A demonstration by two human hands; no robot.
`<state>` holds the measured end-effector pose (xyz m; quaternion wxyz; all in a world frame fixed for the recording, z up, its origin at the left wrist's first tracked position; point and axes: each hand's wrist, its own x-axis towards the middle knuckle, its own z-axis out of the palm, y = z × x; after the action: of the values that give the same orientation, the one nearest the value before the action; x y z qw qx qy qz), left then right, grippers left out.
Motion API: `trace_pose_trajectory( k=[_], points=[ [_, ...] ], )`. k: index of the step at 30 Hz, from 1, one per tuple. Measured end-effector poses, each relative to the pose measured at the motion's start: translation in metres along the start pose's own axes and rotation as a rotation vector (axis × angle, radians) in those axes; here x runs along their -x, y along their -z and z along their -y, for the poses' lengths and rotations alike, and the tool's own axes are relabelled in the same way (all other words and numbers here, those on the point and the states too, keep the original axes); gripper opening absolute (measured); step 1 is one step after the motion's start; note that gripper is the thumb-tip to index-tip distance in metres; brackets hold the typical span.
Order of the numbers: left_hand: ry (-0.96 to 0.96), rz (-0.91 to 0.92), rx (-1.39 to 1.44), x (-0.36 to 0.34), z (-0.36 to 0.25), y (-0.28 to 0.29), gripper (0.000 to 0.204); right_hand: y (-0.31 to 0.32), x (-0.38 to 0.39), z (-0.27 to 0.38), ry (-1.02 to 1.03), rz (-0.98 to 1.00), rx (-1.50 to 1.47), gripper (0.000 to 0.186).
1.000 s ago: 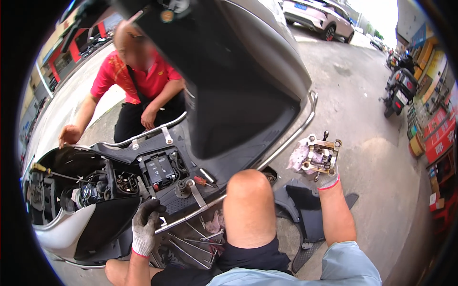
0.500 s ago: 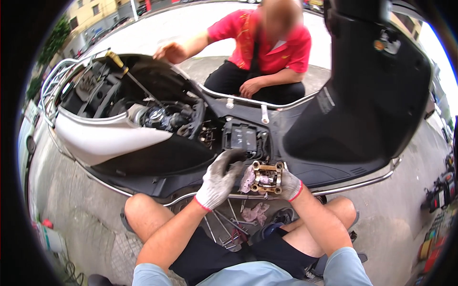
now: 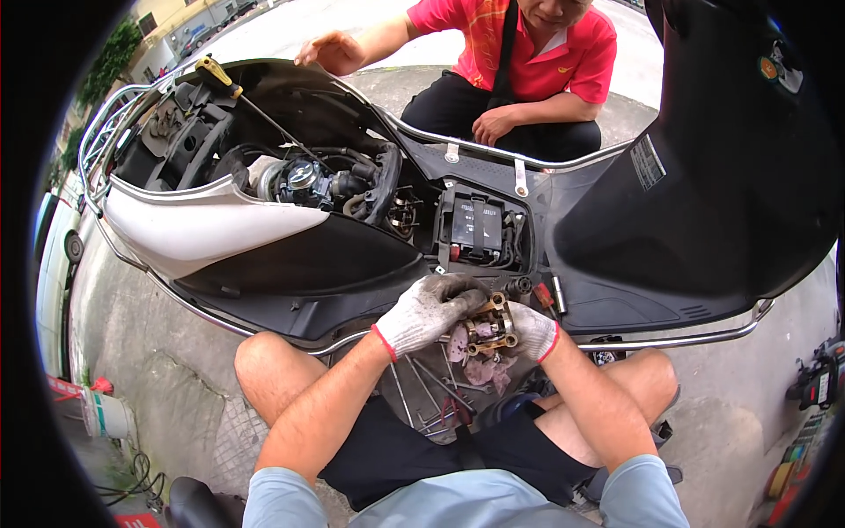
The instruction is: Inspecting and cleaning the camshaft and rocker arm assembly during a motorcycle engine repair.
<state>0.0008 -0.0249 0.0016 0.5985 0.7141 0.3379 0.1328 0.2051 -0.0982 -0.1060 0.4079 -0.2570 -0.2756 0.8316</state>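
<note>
In front of the scooter I hold a brass-coloured rocker arm holder (image 3: 503, 338), an engine frame with round corner bosses, tilted between my hands. My right hand (image 3: 534, 333), in a white knit glove, grips its right side. My left hand (image 3: 431, 313), gloved and dark with grease at the fingers, is closed at the frame's upper left edge; its fingertips are partly hidden. A stained pink rag (image 3: 459, 343) hangs against the frame's left side. Just beyond my hands lie a red-handled tool (image 3: 543, 297) and a silver socket (image 3: 559, 295) on the footboard.
The scooter's opened body exposes the engine (image 3: 304, 179) and a battery (image 3: 476, 231). A yellow-handled screwdriver (image 3: 219, 77) leans into the engine bay. Across the scooter squats a person in a red shirt (image 3: 546, 62). Several tools (image 3: 431, 396) lie on the ground between my legs.
My left hand has come right and closed on the rocker arm holder, which is now more tilted. The view has shifted, bringing the footboard tools into sight.
</note>
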Motion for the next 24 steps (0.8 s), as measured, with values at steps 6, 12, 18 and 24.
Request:
trace_pose_trajectory(
  k=[6,12,18,24],
  points=[
    [-0.028,-0.164,-0.114,-0.011,0.024,-0.009,0.034,0.002,-0.001,-0.006,0.03,0.015,-0.188,0.029],
    [-0.118,-0.313,-0.198,-0.01,0.038,-0.014,0.038,-0.013,0.006,0.003,-0.025,-0.111,-0.323,0.022],
    [-0.213,-0.388,-0.351,-0.015,0.061,-0.013,0.041,-0.016,0.008,0.006,0.064,-0.296,0.046,0.028],
    [0.071,-0.409,-0.062,-0.019,0.07,-0.012,0.045,-0.018,0.011,0.016,0.315,-0.596,0.176,0.031]
  ],
)
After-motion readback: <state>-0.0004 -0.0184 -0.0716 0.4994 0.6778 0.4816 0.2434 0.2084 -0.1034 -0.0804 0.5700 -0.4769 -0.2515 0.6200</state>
